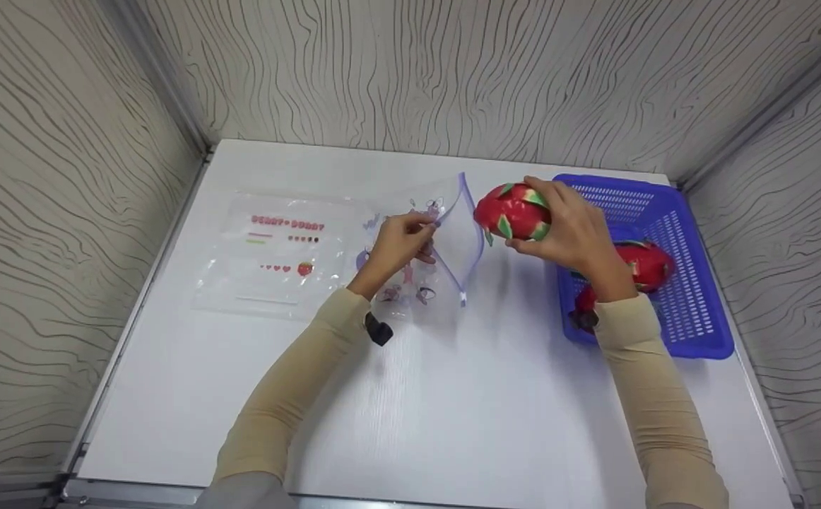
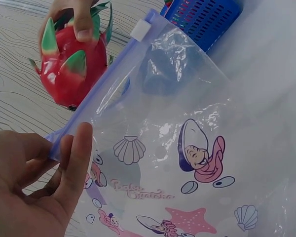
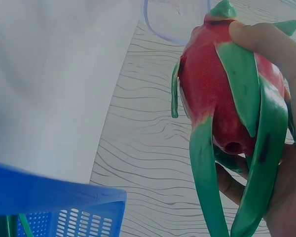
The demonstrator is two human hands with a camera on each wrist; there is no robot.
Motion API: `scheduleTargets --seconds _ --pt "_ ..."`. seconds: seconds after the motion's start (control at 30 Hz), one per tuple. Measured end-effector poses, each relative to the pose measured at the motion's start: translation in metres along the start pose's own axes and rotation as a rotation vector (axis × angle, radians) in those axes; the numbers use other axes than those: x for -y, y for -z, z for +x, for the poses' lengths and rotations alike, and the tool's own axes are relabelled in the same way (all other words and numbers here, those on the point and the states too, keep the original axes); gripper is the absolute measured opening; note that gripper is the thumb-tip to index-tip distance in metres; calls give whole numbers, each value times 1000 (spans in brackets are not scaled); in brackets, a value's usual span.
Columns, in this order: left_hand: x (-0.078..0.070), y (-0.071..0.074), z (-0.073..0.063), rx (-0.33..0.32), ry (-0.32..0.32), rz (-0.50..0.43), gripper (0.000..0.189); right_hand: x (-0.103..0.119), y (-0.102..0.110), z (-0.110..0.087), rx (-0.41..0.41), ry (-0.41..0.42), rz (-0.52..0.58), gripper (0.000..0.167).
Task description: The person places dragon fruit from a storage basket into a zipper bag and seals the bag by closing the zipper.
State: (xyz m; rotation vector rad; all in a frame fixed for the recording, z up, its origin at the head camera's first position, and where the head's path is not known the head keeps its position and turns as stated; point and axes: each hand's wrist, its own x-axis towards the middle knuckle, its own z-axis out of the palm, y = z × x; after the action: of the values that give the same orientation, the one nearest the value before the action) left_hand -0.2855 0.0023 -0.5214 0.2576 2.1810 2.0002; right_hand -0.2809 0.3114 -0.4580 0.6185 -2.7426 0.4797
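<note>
My left hand [image 1: 405,244] pinches the purple zip edge of a clear plastic zip bag [image 2: 163,133] printed with shells and cartoon figures. The bag's mouth gapes toward the right, and a white slider [image 2: 141,30] sits at one end of the zip. In my right hand [image 1: 571,225] is a red dragon fruit [image 1: 513,212] with green leaf tips, gripped between thumb and fingers. The fruit is held up just right of the bag's mouth, outside it. Long green leaves [image 3: 204,173] hang from the fruit's stem end in the right wrist view.
A blue plastic basket [image 1: 718,311] stands at the right of the white table [image 1: 410,410], with more dragon fruit [image 1: 654,267] inside, partly behind my right wrist. Another clear bag [image 1: 280,247] with red print lies flat at the left. Wood-patterned panels [image 1: 424,78] enclose the table.
</note>
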Motion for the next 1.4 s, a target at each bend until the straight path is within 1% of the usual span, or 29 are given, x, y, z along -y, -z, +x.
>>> scheduleTargets --seconds 0.23,0.37,0.63,0.97,1.3,1.4 --pt "-2 -1 0 -6 24 27 30 8 -3 1 22 13 6 101" --pt "-2 -1 0 -5 19 23 29 13 -5 1 28 21 5 100" --pt "-3 -2 -1 -6 10 30 29 23 -14 -1 26 64 1 101" --pt "-3 -4 -1 -10 -8 26 27 32 -26 -3 56 70 19 100" --pt "-4 -5 -1 -8 25 39 29 36 -34 -3 75 87 17 101" --pt "-3 -5 -1 -3 26 34 28 37 -37 -3 82 89 18 100"
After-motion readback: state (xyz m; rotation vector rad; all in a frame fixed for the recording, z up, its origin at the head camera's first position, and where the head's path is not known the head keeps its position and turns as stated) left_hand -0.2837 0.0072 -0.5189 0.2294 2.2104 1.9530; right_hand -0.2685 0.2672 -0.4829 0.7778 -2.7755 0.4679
